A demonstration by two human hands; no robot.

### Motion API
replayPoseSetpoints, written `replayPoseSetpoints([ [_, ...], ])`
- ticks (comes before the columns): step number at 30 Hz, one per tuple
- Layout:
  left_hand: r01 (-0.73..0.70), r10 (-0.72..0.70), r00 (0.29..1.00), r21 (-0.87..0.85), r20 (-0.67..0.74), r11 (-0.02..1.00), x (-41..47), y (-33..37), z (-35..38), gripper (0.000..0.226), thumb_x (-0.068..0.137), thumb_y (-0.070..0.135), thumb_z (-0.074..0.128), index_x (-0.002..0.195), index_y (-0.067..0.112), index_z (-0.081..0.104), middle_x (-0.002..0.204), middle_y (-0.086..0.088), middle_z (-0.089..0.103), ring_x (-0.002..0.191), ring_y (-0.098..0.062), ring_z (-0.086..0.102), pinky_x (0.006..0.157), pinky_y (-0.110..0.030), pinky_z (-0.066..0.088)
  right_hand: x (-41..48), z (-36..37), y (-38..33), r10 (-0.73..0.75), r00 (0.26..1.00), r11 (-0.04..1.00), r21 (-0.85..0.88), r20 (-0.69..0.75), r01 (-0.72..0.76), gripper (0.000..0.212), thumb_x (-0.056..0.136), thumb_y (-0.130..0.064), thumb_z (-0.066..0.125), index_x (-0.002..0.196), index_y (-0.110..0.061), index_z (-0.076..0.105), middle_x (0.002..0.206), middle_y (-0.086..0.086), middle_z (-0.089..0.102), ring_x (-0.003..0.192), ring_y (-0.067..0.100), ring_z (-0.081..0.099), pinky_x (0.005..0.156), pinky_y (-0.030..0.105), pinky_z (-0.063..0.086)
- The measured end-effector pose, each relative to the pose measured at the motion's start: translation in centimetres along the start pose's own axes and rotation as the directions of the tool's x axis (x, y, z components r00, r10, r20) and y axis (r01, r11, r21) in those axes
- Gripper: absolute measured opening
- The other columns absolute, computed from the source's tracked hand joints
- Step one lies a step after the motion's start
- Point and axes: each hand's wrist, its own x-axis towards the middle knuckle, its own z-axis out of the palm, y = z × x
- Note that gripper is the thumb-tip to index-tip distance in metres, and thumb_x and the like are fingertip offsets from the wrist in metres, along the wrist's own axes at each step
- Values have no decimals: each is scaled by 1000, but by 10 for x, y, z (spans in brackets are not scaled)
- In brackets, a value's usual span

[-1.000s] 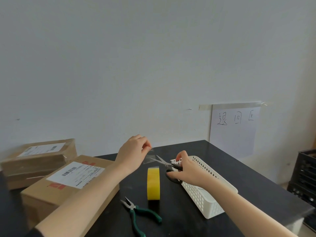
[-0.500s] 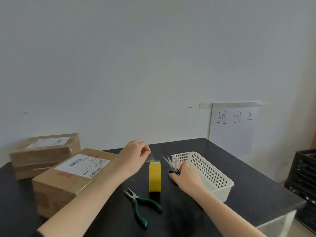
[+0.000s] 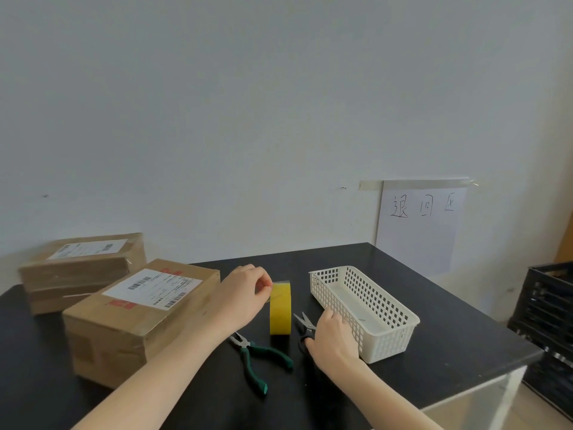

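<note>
Our left hand point(image 3: 240, 301) pinches the tape roll point(image 3: 280, 308) at its top, and our right hand point(image 3: 333, 336) grips the scissors point(image 3: 305, 323) at its four o'clock, blades pointing eleven.

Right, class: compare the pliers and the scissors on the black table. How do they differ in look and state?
The pliers have green handles; the scissors have black ones. The pliers lie untouched, handles splayed; the scissors' handles are mostly covered by the right hand. Shared: both are metal-tipped tools on the table, tips pointing away from the person.
</note>
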Motion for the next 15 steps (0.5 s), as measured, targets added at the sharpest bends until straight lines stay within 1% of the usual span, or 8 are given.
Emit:
replayPoseSetpoints([
  [3, 9, -9, 1000, 25, 15, 1000, -7, 4, -3, 14, 95, 35, 48, 104, 32, 59, 100, 19, 55, 66, 5, 41, 47, -11, 29, -1, 9, 3, -11, 1000, 998, -61, -7, 11, 42, 96, -35, 54, 124, -7, 43, 130, 10, 52, 121, 22, 50, 101, 28, 41],
  [5, 24, -24, 1000, 17, 21, 1000, -10, 3, -2, 13, 94, 36, 50, 103, 33, 59, 97, 20, 54, 66, 6, 41, 46, -10, 28, -2, 12, 4, -20, 1000, 997, -77, -22, 19, 42, 96, -35, 53, 126, -6, 43, 130, 10, 51, 121, 22, 50, 101, 27, 41],
  [8, 39, -37, 999, -46, 35, 998, -11, -2, 4, 11, 92, 34, 54, 100, 32, 61, 94, 19, 54, 72, 2, 45, 52, -10, 26, -2, 18, 5, -7, 1000, 997, -74, -25, 5, 46, 95, -35, 56, 127, -6, 43, 130, 11, 50, 122, 22, 50, 101, 26, 41],
  [13, 48, -43, 998, -97, 51, 994, -13, -10, 14, 8, 89, 32, 59, 97, 31, 62, 93, 18, 57, 82, -2, 51, 59, -10, 35, -1, 22, 6, 0, 1000, 997, -79, -28, -2, 47, 94, -36, 56, 128, -6, 43, 132, 11, 49, 124, 22, 48, 100, 25, 40],
  [15, 53, -47, 997, -110, 59, 993, -13, -11, 16, 9, 87, 32, 61, 96, 32, 61, 93, 17, 57, 84, -3, 52, 59, -9, 34, 0, 21, 8, 0, 1000, 997, -76, -19, -2, 49, 94, -37, 57, 128, -6, 43, 132, 10, 48, 125, 22, 47, 100, 27, 41],
])
